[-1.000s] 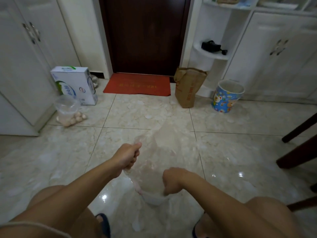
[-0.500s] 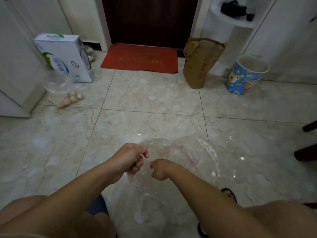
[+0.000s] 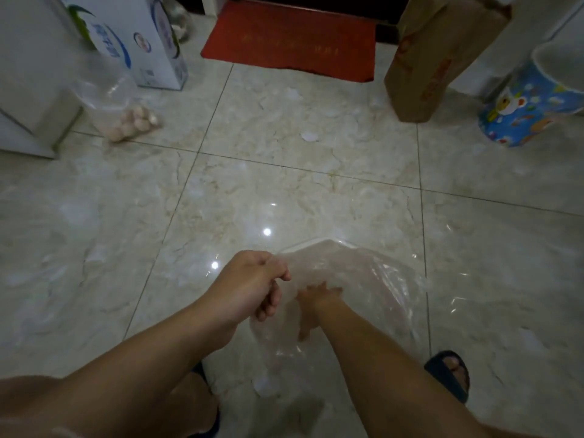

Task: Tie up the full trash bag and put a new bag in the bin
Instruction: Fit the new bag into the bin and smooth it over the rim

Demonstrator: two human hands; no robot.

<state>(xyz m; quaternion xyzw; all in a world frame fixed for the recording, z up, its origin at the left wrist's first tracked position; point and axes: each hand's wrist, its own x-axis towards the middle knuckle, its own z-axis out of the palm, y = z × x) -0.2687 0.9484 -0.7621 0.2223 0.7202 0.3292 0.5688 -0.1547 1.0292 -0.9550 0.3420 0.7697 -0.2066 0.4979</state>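
Note:
A clear plastic trash bag (image 3: pixel 363 279) billows open low in the middle of the view, above the tiled floor. My left hand (image 3: pixel 252 286) pinches the bag's rim at its left side. My right hand (image 3: pixel 313 303) is inside the bag's mouth, seen through the film with fingers spread and blurred. The blue patterned bin (image 3: pixel 534 102) stands at the far right by the white cabinet, lined with something pale.
A brown paper bag (image 3: pixel 426 64) stands left of the bin. A red doormat (image 3: pixel 290 39) lies by the door. A white carton (image 3: pixel 139 39) and a clear bag of eggs (image 3: pixel 126 118) sit far left. My slippered feet (image 3: pixel 448 371) are below.
My head has tilted down and the view moved closer to the floor. The bag has puffed open wider, and my right hand has gone from gripping its rim to reaching inside it.

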